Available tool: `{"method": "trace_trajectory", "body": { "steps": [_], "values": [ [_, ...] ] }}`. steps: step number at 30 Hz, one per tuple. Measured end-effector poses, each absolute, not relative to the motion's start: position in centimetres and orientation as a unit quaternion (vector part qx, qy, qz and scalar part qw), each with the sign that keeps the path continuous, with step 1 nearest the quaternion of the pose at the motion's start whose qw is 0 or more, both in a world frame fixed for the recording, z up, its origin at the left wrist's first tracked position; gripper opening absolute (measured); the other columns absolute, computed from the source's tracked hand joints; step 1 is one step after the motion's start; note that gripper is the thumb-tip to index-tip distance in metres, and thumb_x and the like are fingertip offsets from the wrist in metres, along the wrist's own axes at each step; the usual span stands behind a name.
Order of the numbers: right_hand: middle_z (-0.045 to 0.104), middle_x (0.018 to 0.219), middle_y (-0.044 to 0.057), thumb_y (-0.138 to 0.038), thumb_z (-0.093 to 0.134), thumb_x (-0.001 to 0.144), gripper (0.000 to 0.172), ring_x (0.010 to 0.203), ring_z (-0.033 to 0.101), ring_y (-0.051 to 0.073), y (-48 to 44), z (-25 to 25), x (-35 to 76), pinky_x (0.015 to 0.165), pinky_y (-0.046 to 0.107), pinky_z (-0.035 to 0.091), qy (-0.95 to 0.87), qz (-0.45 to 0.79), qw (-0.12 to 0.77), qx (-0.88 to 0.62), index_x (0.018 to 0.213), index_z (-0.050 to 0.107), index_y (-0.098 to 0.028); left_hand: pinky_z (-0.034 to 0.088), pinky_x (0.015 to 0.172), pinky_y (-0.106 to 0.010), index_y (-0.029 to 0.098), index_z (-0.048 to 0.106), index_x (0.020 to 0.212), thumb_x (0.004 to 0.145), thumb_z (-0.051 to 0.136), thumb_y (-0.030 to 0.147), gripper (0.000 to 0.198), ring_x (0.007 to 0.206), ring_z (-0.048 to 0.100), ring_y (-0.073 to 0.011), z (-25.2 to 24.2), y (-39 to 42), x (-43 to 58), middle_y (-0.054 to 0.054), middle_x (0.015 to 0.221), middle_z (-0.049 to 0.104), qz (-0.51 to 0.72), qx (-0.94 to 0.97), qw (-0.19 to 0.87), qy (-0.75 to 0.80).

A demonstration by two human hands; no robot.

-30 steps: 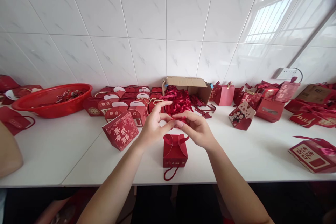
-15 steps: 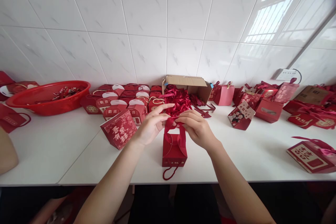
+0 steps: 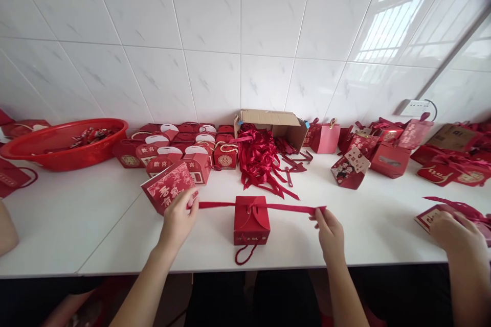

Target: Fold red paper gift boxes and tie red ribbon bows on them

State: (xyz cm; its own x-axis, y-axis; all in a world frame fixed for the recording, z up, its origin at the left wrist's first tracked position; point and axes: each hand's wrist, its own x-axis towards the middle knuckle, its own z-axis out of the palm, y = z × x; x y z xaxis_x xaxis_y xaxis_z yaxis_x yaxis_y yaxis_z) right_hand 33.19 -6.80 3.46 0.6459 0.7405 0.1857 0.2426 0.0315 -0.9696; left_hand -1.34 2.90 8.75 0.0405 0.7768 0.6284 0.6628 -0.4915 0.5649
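A small red gift box (image 3: 251,219) stands near the white table's front edge, a cord loop hanging from its base. A red ribbon (image 3: 286,207) runs through its top and stretches flat to both sides. My left hand (image 3: 178,219) is closed on the ribbon's left end, beside a patterned red box (image 3: 166,191). My right hand (image 3: 330,230) pinches the right end, pulled out to the right of the box.
A pile of red ribbons (image 3: 261,161) spills from a cardboard box (image 3: 274,122) at the wall. Rows of red gift boxes (image 3: 184,148) and a red basin (image 3: 63,143) stand left; more boxes lie right. Another person's hand (image 3: 454,232) rests on a flat box at right.
My hands were together over the box top handling the ribbon; now they have pulled apart sideways, drawing the ribbon taut. Another person's hand has come in at the right.
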Motion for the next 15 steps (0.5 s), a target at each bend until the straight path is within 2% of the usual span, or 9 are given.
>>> {"method": "trace_trajectory", "body": {
  "steps": [2, 4, 6, 8, 11, 15],
  "values": [
    [0.066, 0.068, 0.011, -0.059, 0.056, 0.078, 0.044, 0.066, 0.062, 0.026, -7.6, 2.1, 34.0, 0.056, 0.038, 0.049, -0.356, 0.222, 0.611, -0.671, 0.072, 0.064, -0.017, 0.043, 0.067, -0.028, 0.021, 0.068, 0.098, 0.080, 0.056, 0.023, 0.022, 0.058, 0.050, -0.0160, 7.2, 2.3, -2.4, 0.002, 0.061, 0.047, 0.466, 0.721, 0.089, 0.504],
    [0.069, 0.085, 0.014, -0.059, 0.058, 0.076, 0.045, 0.080, 0.065, 0.029, -7.7, 1.7, 34.3, 0.066, 0.042, 0.053, -0.349, 0.232, 0.610, -0.672, 0.085, 0.066, -0.016, 0.044, 0.070, -0.029, 0.022, 0.069, 0.093, 0.078, 0.058, 0.023, 0.018, 0.061, 0.052, -0.0169, 6.3, 1.9, -2.4, 0.001, 0.063, 0.051, 0.454, 0.726, 0.123, 0.501],
    [0.064, 0.112, 0.016, -0.057, 0.059, 0.076, 0.050, 0.102, 0.060, 0.031, -7.1, 2.4, 33.9, 0.083, 0.047, 0.050, -0.348, 0.197, 0.615, -0.679, 0.106, 0.062, -0.017, 0.044, 0.081, -0.032, 0.021, 0.068, 0.085, 0.077, 0.060, 0.025, 0.012, 0.077, 0.058, -0.0203, 6.1, 1.8, -1.4, -0.003, 0.075, 0.059, 0.450, 0.727, 0.154, 0.494],
    [0.053, 0.129, 0.017, -0.055, 0.057, 0.079, 0.054, 0.117, 0.051, 0.031, -6.2, 3.7, 32.8, 0.096, 0.049, 0.042, -0.387, 0.161, 0.611, -0.671, 0.118, 0.056, -0.018, 0.040, 0.093, -0.035, 0.021, 0.066, 0.081, 0.078, 0.060, 0.029, 0.011, 0.095, 0.058, -0.0233, 6.3, 2.1, 0.2, -0.006, 0.092, 0.062, 0.454, 0.722, 0.187, 0.488],
    [0.060, 0.117, 0.015, -0.053, 0.049, 0.086, 0.044, 0.110, 0.055, 0.027, -4.5, 5.6, 30.5, 0.095, 0.045, 0.042, -0.496, 0.208, 0.572, -0.619, 0.109, 0.060, -0.017, 0.041, 0.096, -0.034, 0.020, 0.060, 0.088, 0.085, 0.053, 0.034, 0.016, 0.102, 0.058, -0.0216, 6.6, 2.5, 2.9, -0.007, 0.099, 0.062, 0.451, 0.708, 0.261, 0.476],
    [0.067, 0.092, 0.009, -0.054, 0.051, 0.086, 0.038, 0.088, 0.062, 0.022, -2.7, 6.2, 27.5, 0.075, 0.034, 0.049, -0.557, 0.307, 0.513, -0.576, 0.091, 0.062, -0.018, 0.048, 0.083, -0.029, 0.020, 0.056, 0.089, 0.081, 0.059, 0.040, 0.022, 0.087, 0.061, -0.0177, 6.9, 2.4, 5.3, -0.002, 0.088, 0.061, 0.410, 0.700, 0.367, 0.455]
  ]
}}
